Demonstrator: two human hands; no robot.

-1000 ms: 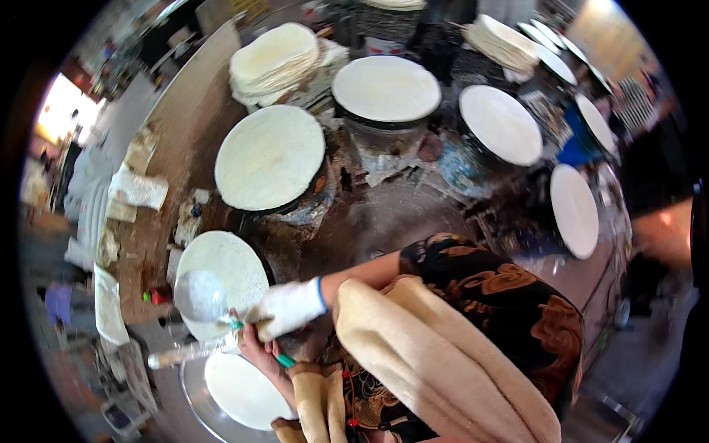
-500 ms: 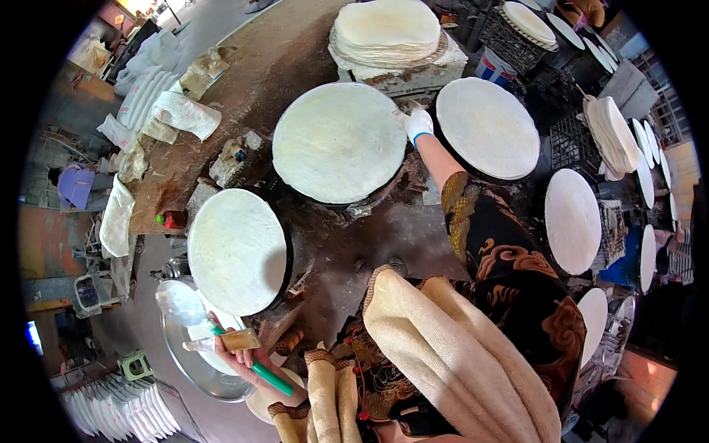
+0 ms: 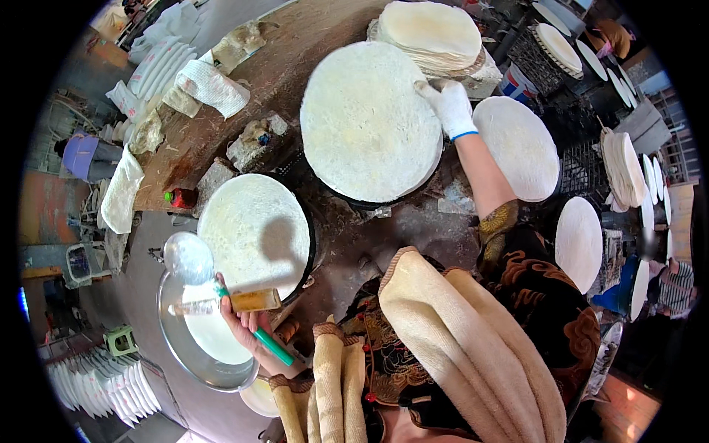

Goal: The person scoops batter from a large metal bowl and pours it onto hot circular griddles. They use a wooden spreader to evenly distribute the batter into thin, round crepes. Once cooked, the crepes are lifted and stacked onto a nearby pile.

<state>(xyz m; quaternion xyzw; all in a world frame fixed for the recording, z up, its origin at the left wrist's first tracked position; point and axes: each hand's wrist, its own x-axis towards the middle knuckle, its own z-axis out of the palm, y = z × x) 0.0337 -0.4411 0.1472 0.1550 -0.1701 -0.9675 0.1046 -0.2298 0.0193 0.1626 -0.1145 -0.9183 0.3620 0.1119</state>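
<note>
My right hand (image 3: 452,111), in a white glove with a blue cuff, pinches the far right edge of a large round flatbread (image 3: 369,122). That edge is raised off the dark griddle beneath, while the near side still rests on it. My left hand (image 3: 247,323), bare, grips a ladle (image 3: 189,258) with a green handle, together with a flat wooden scraper (image 3: 255,300). Both are above a metal basin (image 3: 167,325) of white batter. Just beyond the basin, a second round flatbread (image 3: 251,229) lies on its griddle, with the ladle's shadow on it.
A tall stack of flatbreads (image 3: 432,33) stands behind the raised one. More pale rounds, such as this one (image 3: 517,148), lie to the right. A red bottle (image 3: 181,198) with a green cap stands on the left by the brown counter (image 3: 173,159). Another person (image 3: 673,286) is at the far right.
My right hand has gone from beside the far flatbread to holding its edge, which has come up off the griddle. My left hand keeps the ladle and scraper over the basin. The view has shifted.
</note>
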